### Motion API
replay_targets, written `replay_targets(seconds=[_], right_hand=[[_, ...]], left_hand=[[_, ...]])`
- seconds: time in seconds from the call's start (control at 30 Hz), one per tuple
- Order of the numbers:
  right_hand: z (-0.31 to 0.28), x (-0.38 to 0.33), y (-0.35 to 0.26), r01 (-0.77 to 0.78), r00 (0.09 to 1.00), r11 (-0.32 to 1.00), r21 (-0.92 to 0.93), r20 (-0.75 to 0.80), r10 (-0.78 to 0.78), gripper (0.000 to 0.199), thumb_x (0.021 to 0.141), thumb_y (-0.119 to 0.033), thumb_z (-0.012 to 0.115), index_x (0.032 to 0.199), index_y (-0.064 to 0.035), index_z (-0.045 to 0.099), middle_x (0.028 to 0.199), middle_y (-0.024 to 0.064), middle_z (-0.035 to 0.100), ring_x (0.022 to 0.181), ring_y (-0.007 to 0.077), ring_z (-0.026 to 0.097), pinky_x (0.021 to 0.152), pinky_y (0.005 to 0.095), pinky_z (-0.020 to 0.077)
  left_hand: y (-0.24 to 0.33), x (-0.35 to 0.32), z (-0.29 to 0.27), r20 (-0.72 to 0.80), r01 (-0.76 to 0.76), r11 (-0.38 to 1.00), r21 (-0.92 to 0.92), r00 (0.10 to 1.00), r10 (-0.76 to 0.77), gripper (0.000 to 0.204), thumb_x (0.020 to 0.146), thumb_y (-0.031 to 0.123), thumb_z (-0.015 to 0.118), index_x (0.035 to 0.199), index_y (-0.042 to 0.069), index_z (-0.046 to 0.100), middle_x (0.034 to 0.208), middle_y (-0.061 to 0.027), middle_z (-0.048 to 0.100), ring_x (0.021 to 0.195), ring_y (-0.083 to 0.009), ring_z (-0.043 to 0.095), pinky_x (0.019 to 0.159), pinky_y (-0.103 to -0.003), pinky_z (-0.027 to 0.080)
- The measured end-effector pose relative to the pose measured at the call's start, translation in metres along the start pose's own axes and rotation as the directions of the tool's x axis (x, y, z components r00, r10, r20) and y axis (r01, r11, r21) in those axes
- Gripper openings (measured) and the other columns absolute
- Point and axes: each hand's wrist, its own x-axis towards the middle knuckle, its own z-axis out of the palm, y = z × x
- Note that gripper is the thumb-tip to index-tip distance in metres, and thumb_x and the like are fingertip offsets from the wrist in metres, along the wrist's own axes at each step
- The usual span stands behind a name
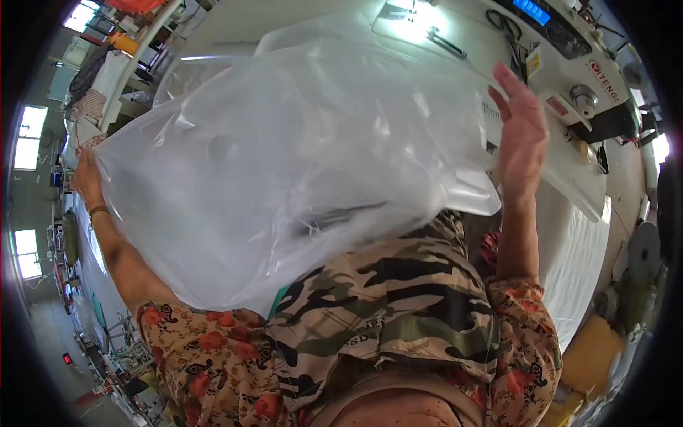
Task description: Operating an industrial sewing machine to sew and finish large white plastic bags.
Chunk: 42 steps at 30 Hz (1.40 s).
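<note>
A large, clear plastic sheet (284, 149) spreads over the table and hangs down across my lap, creased and shiny. Far out to the left, my left hand (89, 176) grips one of its corners and pulls it taut. Raised at the right, beside the sheet's edge, my right hand (523, 139) has its fingers stretched out and holds nothing. The sewing machine (590, 78) stands beyond that hand, with its lamp lighting the needle area. Whatever lies under the sheet is blurred by it.
Black scissors (504, 27) lie by the sewing machine's body, under its lit blue display (533, 10). White plastic material (569, 263) hangs below the table at the right. Piled fabric (99, 85) sits at the far left, and a yellow-brown bundle (594, 349) stands at the lower right.
</note>
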Motion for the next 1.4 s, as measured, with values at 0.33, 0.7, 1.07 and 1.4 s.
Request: replay_targets(seconds=[0.33, 0.7, 1.07, 1.4], right_hand=[[0.017, 0.004, 0.045, 0.238, 0.935, 0.62, -0.748, 0.349, 0.062, 0.009, 0.089, -0.014, 0.063, 0.085, -0.0064, 0.06, 0.13, 0.006, 0.059, 0.132, 0.0273, 0.04, 0.109, 0.0423, 0.03], [0.023, 0.02, 0.048, -0.31, 0.94, 0.797, -0.519, -0.04, 0.34, 0.031, 0.098, -0.027, 0.056, 0.086, -0.0011, 0.067, 0.072, -0.0018, 0.064, 0.066, 0.0037, 0.049, 0.063, 0.0219, 0.04], [0.024, 0.027, 0.052, -0.447, 0.894, 0.826, -0.342, -0.143, 0.424, 0.042, 0.097, -0.035, 0.055, 0.078, 0.0024, 0.062, 0.061, 0.0037, 0.06, 0.059, 0.0102, 0.058, 0.058, 0.0252, 0.0451], [0.024, 0.006, 0.055, -0.433, 0.901, 0.793, -0.428, -0.173, 0.399, 0.044, 0.096, -0.037, 0.055, 0.071, -0.0015, 0.057, 0.054, 0.0026, 0.051, 0.048, 0.0082, 0.049, 0.046, 0.0233, 0.0384]], left_hand=[[0.039, 0.026, -0.008, 0.237, -0.026, 0.997, 0.075, 0.971, 0.008, 0.041, 0.095, 0.042, 0.04, 0.124, 0.018, 0.058, 0.12, -0.0113, 0.063, 0.112, -0.0349, 0.057, 0.095, -0.048, 0.041], [0.34, -0.099, -0.169, -0.441, -0.771, 0.29, -0.567, 0.581, 0.684, 0.038, 0.082, 0.028, 0.071, 0.112, 0.005, 0.064, 0.113, -0.0118, 0.065, 0.107, -0.027, 0.059, 0.099, -0.04, 0.041], [0.448, -0.247, -0.181, -0.506, -0.954, 0.04, -0.296, 0.192, 0.841, 0.023, 0.081, 0.022, 0.068, 0.098, 0.007, 0.06, 0.107, -0.0065, 0.057, 0.113, -0.0222, 0.051, 0.107, -0.046, 0.032], [0.423, -0.178, -0.201, -0.275, -0.096, -0.338, -0.936, 0.798, 0.536, 0.01, 0.096, 0.009, 0.055, 0.089, 0.002, 0.057, 0.072, -0.002, 0.06, 0.067, -0.0079, 0.058, 0.067, -0.024, 0.048]])
